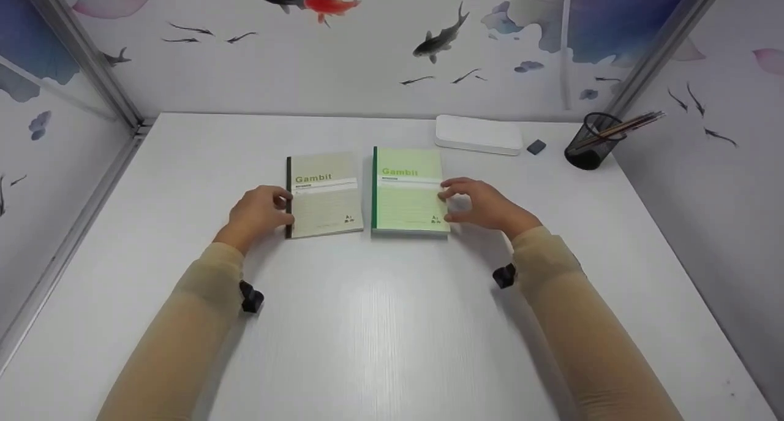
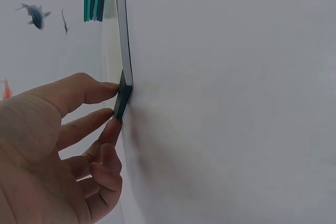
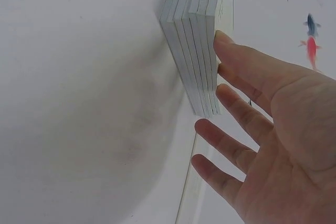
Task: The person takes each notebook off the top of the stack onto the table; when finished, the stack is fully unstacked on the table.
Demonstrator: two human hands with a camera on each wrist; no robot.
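A beige notebook [image 1: 324, 206] with a dark spine, marked "Gambit", lies flat on the white table. My left hand [image 1: 260, 209] is at its spine, thumb and fingertips touching the spine's edge in the left wrist view. To its right, across a narrow gap, lies a stack of green notebooks [image 1: 407, 203] with dark green spines. Several page blocks [image 3: 191, 40] show in the right wrist view, not quite flush at the near end. My right hand [image 1: 487, 206] has its thumb and fingertips against the stack's right edge, with the lower fingers spread apart.
A white case [image 1: 478, 134] lies at the back of the table [image 1: 392, 323], with a dark eraser-like block [image 1: 536, 147] beside it. At the back right corner stands a black mesh pen holder [image 1: 591, 145] holding several pencils. Printed walls enclose the back and sides.
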